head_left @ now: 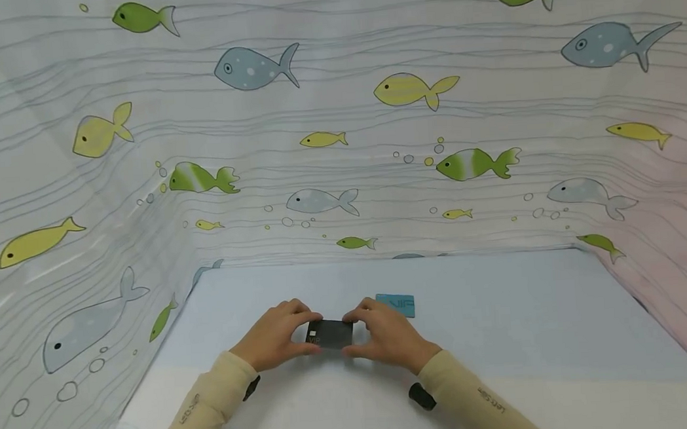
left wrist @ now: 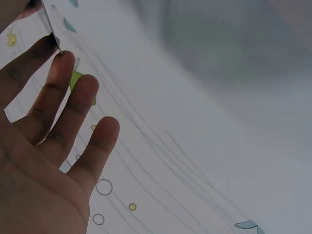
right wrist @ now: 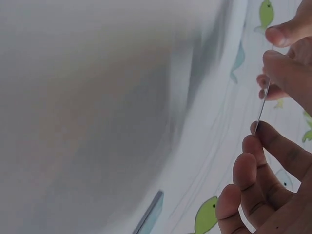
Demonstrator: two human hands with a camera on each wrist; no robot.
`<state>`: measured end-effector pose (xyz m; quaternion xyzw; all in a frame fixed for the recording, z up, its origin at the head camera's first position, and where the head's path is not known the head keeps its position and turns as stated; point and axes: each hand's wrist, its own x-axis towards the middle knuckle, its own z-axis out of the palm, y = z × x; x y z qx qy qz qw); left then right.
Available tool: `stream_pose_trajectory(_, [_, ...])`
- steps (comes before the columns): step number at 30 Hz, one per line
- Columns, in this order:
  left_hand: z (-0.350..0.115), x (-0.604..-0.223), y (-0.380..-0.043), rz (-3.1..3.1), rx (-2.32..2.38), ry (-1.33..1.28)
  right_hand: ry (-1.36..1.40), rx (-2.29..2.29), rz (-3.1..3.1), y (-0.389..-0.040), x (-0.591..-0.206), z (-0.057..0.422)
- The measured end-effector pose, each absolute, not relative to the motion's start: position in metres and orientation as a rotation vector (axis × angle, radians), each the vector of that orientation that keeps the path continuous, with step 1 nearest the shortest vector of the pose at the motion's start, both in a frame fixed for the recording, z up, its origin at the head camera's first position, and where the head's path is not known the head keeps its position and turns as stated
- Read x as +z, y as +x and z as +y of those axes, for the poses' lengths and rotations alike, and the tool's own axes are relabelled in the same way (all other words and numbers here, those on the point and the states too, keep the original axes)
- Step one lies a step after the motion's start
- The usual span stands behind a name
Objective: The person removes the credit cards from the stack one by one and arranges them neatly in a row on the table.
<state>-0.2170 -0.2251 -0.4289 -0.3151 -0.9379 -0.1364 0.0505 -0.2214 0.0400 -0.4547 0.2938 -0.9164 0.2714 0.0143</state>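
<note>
A black card (head_left: 334,334) with a pale chip and "VIP" lettering is held up between both hands in the head view. My left hand (head_left: 274,337) pinches its left edge between thumb and fingers. On the opposite edge, my right hand (head_left: 387,335) pinches it the same way. The right wrist view shows the card (right wrist: 263,103) edge-on, as a thin line between the fingertips. In the left wrist view the left hand (left wrist: 48,122) has its other fingers spread away from the card. Just behind the right hand lies a blue card (head_left: 405,304) with lettering.
The pale table (head_left: 504,323) has a light blue far part and a whiter near part. A fish-printed sheet (head_left: 364,167) rises around its back and sides. Dark straps (head_left: 422,397) show at the wrists, below tan sleeves (head_left: 478,396).
</note>
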Motion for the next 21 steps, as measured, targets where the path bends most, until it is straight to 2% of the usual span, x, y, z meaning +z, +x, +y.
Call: stream_pose_trajectory(21, [-0.266,-0.437,-0.197,-2.969,-0.419,-0.848,0.971,0.789,-2.89,-0.214,-0.47,-0.014])
